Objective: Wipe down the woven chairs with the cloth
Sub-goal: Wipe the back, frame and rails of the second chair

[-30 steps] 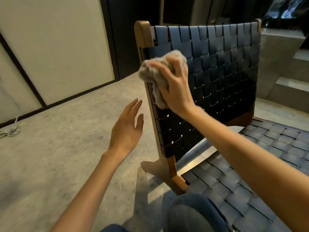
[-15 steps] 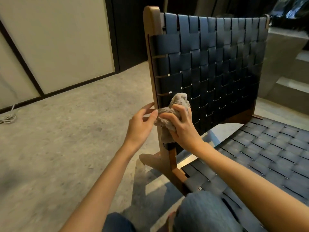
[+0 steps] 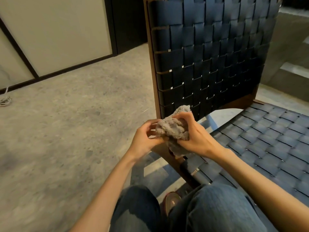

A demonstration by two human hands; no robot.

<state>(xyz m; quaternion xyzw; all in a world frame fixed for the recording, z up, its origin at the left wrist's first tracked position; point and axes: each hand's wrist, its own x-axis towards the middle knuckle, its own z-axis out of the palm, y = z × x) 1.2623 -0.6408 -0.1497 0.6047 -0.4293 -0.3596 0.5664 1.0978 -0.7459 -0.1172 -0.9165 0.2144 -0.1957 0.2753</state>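
- Cloth [image 3: 172, 129], grey and bunched, sits between both hands, low in front of the chair back's [image 3: 209, 56] bottom left corner. Whether it touches the weave is unclear.
- Right hand [image 3: 195, 136] clamps it, fingers curled over the top, and a tail of cloth hangs below.
- Left hand [image 3: 145, 139] pinches the cloth's left edge.
- Wooden post [image 3: 153, 81] runs up the back's left edge, just behind the hands.
- Woven seat [image 3: 267, 139] spreads away on the right.
- Floor [image 3: 66, 123] stretches wide on the left, out to a coiled cord [image 3: 5, 99] by the wall.
- Knees in jeans [image 3: 214, 206] crowd the bottom edge.
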